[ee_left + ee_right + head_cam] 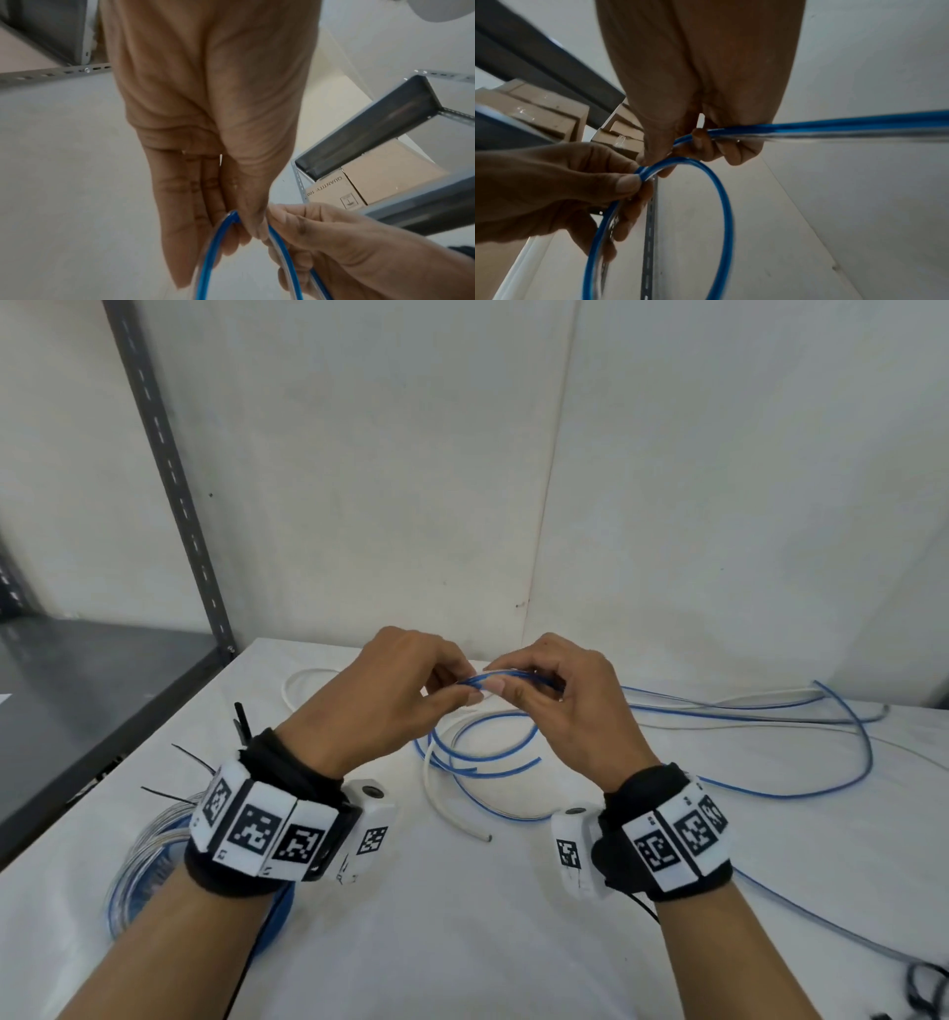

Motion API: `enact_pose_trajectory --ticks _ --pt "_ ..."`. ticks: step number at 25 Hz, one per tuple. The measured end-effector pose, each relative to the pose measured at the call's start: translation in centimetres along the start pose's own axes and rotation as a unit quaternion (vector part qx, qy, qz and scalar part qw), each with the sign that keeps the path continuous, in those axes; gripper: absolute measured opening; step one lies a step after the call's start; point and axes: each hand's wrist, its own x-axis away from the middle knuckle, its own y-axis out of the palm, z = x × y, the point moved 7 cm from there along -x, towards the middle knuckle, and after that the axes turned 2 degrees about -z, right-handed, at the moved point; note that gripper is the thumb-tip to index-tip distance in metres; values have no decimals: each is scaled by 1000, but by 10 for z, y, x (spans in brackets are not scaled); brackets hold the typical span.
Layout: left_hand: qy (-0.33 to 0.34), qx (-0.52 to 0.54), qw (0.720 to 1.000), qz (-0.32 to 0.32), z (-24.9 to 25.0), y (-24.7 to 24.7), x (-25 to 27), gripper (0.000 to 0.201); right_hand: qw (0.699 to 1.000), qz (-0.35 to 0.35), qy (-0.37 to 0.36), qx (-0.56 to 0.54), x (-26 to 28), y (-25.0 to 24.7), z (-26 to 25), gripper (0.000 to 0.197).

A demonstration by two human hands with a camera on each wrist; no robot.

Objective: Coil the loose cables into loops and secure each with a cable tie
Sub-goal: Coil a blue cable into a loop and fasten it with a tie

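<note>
Above the white table (462, 916), the left hand (380, 690) and right hand (560, 695) both pinched the thin blue-and-clear plastic cable (482, 755), apparently to hold its first loop closed.

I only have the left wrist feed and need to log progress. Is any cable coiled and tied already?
Observer: Yes. The head view shows a finished coil on the table under the left forearm, with black tie tails sticking out near it.
Operator: Has a loop formed in the one being held?
Observer: In the right wrist view, the blue cable hangs in a round loop below the left hand, which pinches it.
Operator: Much left loose?
Observer: Long runs trail across the table, right of the right hand.
</note>
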Motion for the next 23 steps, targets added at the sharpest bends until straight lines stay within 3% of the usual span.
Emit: enact_pose_trajectory --ticks 5,8,11,13,17,21,23 --pt "-67 98 992 51 -14 -18 1 8 991 125 0 -49 -1 -22 5 8" --pt "-99 160 978 86 -21 -25 1 10 987 153 -7 -40 0 -26 4 8" --pt "-92 145 980 97 -19 -22 0 10 981 190 -18 -24 2 -31 3 8" --pt "-80 110 985 103 -19 -19 0 12 984 178 -6 -6 1 -30 9 9" --pt "-47 53 992 108 -14 -9 -3 11 990 80 -9 113 -3 -19 15 26" --pt "-16 52 992 113 -7 2 -3 9 996 80 -25 22 -2 -13 12 17" --pt "-24 56 991 123 -10 5 -4 9 997 61 -26 35 -3 -11 17 17"
